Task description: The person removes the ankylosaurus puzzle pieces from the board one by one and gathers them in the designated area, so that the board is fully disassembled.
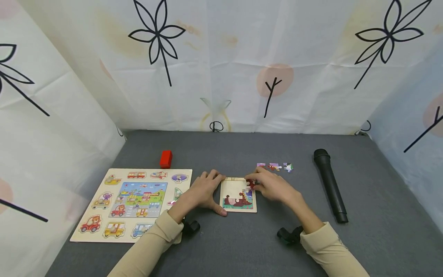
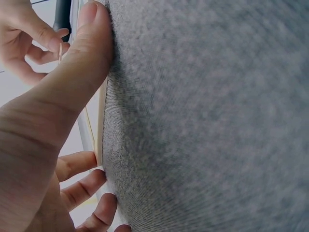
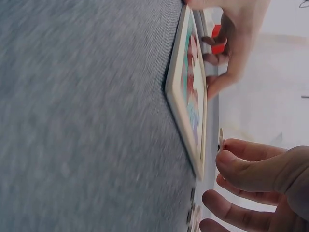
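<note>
Pinching a small jigsaw piece (image 3: 221,137), your right hand (image 1: 271,184) has thumb and forefinger clamped on its edge, over the far right corner of the puzzle frame (image 1: 231,188). The right wrist view shows the piece up off the frame, its other fingers loosely bent and apart.

Your left hand (image 1: 204,190) holds the frame's left side, thumb at the near corner and forefinger at the far one, the remaining fingers spread. The frame lies flat on the grey tabletop (image 1: 242,246); fitted pieces in brown, teal and purple fill its near and right parts, while pale wood shows at upper left. Its far border carries a printed strip (image 1: 235,179), too small for you to read.

Just beyond your right hand lie three loose pieces (image 1: 275,167). To your left, a larger wooden board (image 1: 100,215) shows vehicle shapes around a town picture, your left sleeve (image 1: 155,238) crossing its near right corner. A red block (image 1: 166,159) sits by its far edge. Well to your right lies a black microphone (image 1: 330,186), and behind everything hangs white cloth (image 1: 228,46) with black line-drawn flowers.
</note>
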